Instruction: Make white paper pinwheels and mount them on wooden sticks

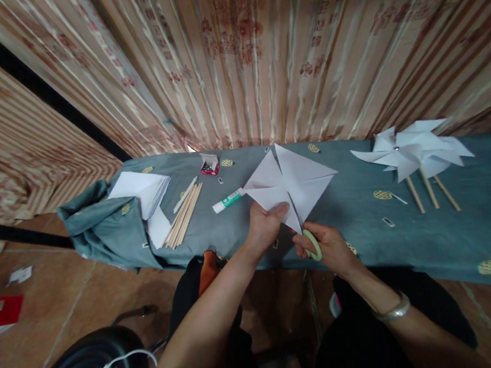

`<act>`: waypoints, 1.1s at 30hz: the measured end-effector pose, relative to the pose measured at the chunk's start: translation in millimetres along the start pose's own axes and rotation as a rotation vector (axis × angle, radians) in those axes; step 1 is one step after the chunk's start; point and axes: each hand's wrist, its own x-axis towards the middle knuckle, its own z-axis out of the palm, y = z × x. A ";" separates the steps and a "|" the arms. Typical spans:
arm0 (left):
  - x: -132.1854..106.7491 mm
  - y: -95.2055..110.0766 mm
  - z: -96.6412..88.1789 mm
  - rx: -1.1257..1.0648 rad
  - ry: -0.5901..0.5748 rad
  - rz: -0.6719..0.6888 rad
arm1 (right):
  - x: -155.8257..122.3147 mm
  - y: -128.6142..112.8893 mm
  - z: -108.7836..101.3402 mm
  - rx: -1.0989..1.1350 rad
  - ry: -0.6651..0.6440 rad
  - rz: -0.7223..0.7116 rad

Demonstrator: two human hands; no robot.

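Observation:
A white paper square (292, 181) with diagonal creases and cuts lies on a teal cloth-covered table (368, 234). My left hand (266, 223) pinches the paper's near-left flap. My right hand (325, 246) is closed around green-handled scissors (312, 242), whose blades reach into the paper along a diagonal near its bottom corner.
A glue stick (228, 201) lies left of the paper. Further left are wooden sticks (184, 215), a stack of white paper (141, 191) and a small red box of pins (210, 164). Finished paper pinwheels (416, 154) on sticks lie at the right. A curtain hangs behind the table.

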 end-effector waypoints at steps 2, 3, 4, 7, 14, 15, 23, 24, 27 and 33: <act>0.5 -0.6 -0.5 0.008 0.005 0.013 | 0.0 -0.5 -0.1 0.014 -0.002 0.017; 1.0 -1.3 -0.9 0.013 0.011 0.022 | 0.0 -0.8 -0.3 0.023 -0.002 0.024; 1.5 -2.1 -1.3 0.017 0.016 0.031 | 0.0 -1.1 -0.6 0.032 -0.001 0.030; 3.2 -5.3 -2.5 0.007 0.022 0.046 | 0.1 -1.1 -1.2 0.043 -0.011 0.026; 15.1 -6.3 -8.2 -0.008 0.091 0.072 | -6.1 9.4 -5.9 -0.002 -0.049 0.090; 18.3 -6.3 -9.8 -0.015 0.113 0.083 | -8.6 11.6 -9.8 -0.065 -0.043 0.080; 31.5 -31.1 -20.0 -0.070 0.043 0.042 | -20.5 13.1 -79.0 -1.016 0.375 -0.062; 30.5 -35.5 -20.2 -0.052 0.004 0.016 | -18.9 10.6 -86.3 -1.116 0.408 -0.033; 27.3 -44.7 -21.5 0.035 -0.138 0.005 | -11.7 1.6 -98.8 -1.334 0.453 0.031; 27.9 -42.9 -44.1 0.166 -0.238 0.086 | -4.3 -9.5 -100.6 -1.440 0.441 0.060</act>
